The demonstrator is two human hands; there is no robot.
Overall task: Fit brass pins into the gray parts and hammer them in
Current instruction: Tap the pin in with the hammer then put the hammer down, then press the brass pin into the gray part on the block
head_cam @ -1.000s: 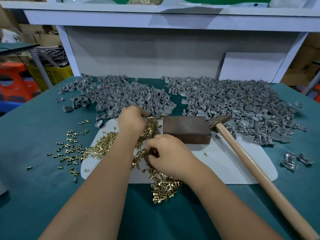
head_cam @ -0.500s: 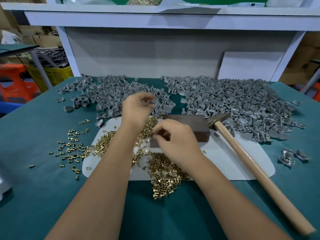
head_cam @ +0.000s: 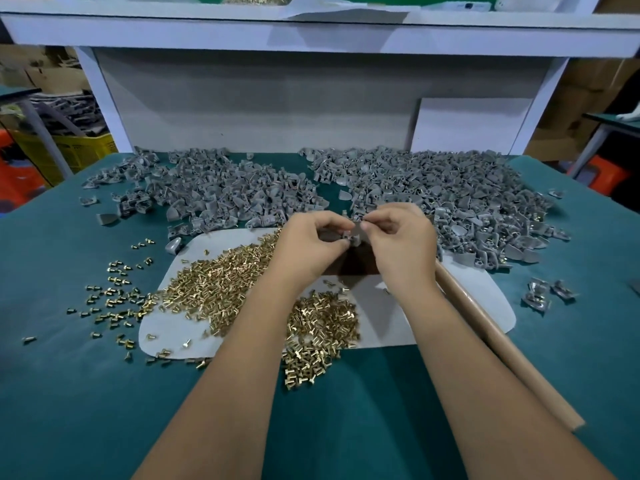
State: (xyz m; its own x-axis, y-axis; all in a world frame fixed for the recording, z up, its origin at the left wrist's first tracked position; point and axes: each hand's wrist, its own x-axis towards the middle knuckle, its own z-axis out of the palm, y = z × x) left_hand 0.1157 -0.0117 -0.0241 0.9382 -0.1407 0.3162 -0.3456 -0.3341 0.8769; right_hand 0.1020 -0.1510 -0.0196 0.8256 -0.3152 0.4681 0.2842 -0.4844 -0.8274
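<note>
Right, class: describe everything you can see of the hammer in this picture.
Only part of the hammer shows: a long, pale wooden handle, smooth and round. It lies flat, running from beside the right hand toward the near right, across the white mat and onto the green table cover. The right forearm hides its head. Neither hand grips it.

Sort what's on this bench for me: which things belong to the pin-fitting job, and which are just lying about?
In the job: gray part held by left hand and right hand; brass pins; gray part piles; hammer; dark block; white mat.

Lying about: yellow crate; white board.
</note>
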